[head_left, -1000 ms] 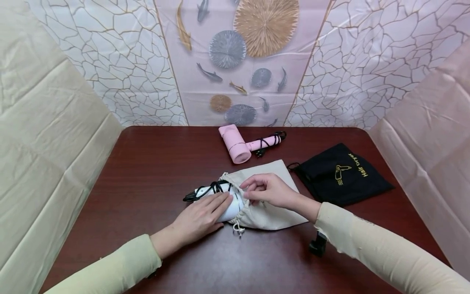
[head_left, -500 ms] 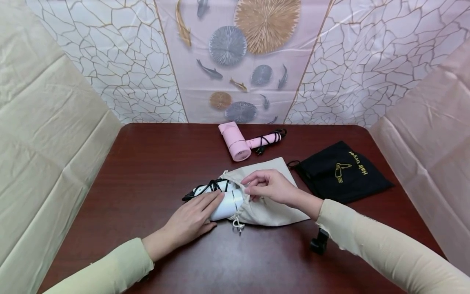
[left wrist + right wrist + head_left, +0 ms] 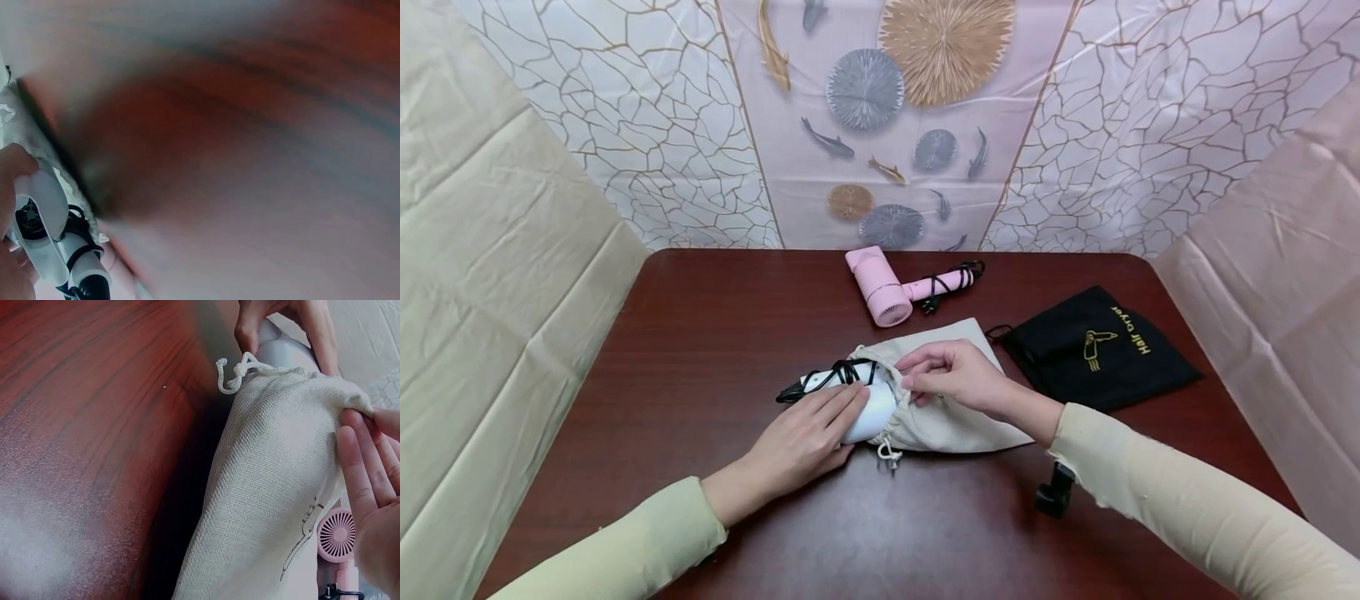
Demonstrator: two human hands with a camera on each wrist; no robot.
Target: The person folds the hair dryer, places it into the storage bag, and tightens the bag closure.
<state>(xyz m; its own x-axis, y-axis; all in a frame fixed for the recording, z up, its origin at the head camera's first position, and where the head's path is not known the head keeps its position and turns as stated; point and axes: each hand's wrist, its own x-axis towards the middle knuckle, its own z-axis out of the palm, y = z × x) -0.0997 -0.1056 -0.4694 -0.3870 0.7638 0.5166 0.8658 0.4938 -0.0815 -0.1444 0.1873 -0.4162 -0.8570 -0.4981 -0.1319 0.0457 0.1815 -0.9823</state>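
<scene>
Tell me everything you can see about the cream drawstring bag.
The cream bag looks like coarse woven cloth, with a knotted white drawstring at its gathered mouth and a dark line drawing on one face. It lies on the reddish-brown table, mouth toward the person's left, open around part of a white hair dryer. The right hand pinches its rim. What lies deeper inside is hidden.

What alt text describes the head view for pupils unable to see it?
A person's left-hand grip holds a white hair dryer partly inside a cream drawstring bag, while the right-hand grip pinches that bag. Behind lies a pink hair dryer; to the right, a black bag marked Hair Dryer.
</scene>
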